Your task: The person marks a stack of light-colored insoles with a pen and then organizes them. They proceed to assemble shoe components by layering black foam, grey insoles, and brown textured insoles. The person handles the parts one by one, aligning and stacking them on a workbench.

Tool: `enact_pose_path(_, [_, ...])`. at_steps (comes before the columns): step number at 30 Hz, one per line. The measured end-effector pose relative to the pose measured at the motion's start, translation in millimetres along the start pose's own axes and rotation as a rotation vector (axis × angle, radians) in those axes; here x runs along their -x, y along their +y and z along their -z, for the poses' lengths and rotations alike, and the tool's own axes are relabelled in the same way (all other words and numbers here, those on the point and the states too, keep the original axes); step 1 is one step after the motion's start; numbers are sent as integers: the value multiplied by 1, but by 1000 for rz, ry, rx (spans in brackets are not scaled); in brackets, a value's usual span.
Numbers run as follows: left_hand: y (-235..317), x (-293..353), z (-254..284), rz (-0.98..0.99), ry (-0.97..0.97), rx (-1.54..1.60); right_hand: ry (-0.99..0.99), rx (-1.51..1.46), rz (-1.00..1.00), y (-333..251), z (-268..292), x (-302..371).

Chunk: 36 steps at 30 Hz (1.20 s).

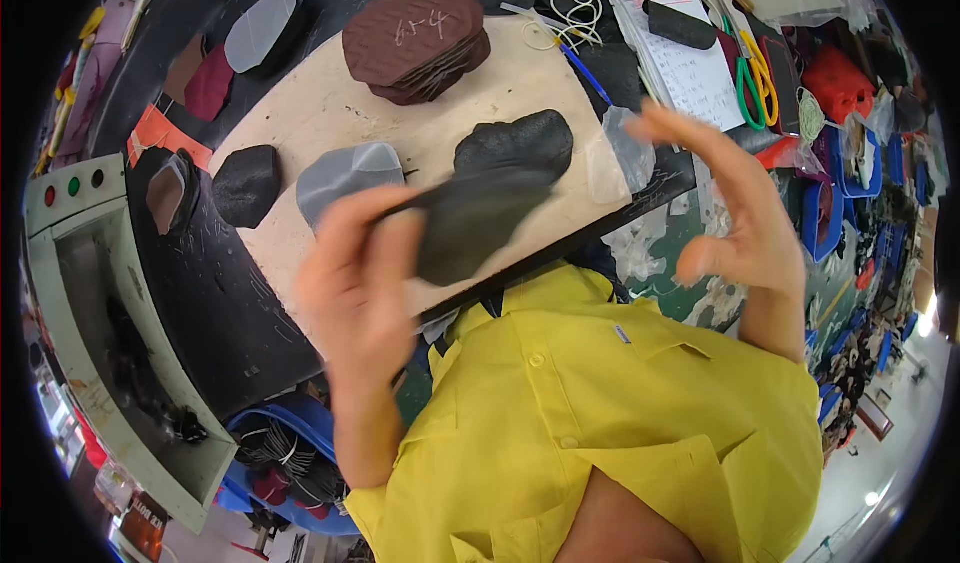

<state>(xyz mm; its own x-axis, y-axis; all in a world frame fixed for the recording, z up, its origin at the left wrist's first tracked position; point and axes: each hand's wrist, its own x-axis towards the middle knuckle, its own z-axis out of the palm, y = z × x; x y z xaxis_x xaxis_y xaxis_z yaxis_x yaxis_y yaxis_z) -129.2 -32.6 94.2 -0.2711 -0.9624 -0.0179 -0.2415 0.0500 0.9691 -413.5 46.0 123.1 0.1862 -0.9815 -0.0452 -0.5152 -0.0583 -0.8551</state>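
Observation:
My left hand (pixel 362 283), smeared by motion, pinches the edge of a dark, flat rounded piece (pixel 475 228) over the front of the pale board (pixel 530 63). Partly behind that piece, a black rounded piece (pixel 520 143) lies on the board. Off to the right, my right hand (pixel 745 193) is raised with thumb and fingers apart, holding nothing. A translucent plastic piece (pixel 628 148) is close to its fingertips. Beyond my left hand rest a grey rounded piece (pixel 345 175) and a black one (pixel 247 185). A stack of dark brown textured pieces (pixel 412 38) sits at the board's far side.
At the far right are a paper pad (pixel 690 73), green-handled scissors (pixel 748 93), yellow-handled scissors (pixel 765 78) and a blue pen (pixel 585 71). A metal trough with buttons (pixel 75 198) stands left. Blue bins (pixel 825 213) stand right; another filled bin (pixel 320 413) is below the table.

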Motion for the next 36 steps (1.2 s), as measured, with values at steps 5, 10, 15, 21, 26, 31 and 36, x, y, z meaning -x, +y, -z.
enact_pose_path(5, [-37, -23, -58, -174, -45, -207, 82, -165, -288, 39, -54, -63])
enact_pose_path(10, [-54, -15, -71, -331, 21, -840, 178, 34, -163, 77, -81, -74])
enact_pose_path(15, [-69, -8, -84, -232, 55, -341, 248, 398, 172, 71, -83, -70])
enact_pose_path(21, [-58, 10, -46, -132, -19, 240, -160, -81, 41, 35, -57, -69])
enact_pose_path(26, [-49, 42, 10, 113, 309, 239, 55, -7, 403, -10, -128, -98])
enact_pose_path(31, [-78, 65, 86, 174, 576, 334, 266, 228, 802, -24, -191, -214])
enact_pose_path(36, [-100, 65, 108, 227, 644, 354, -182, 616, 735, -39, -234, -277])
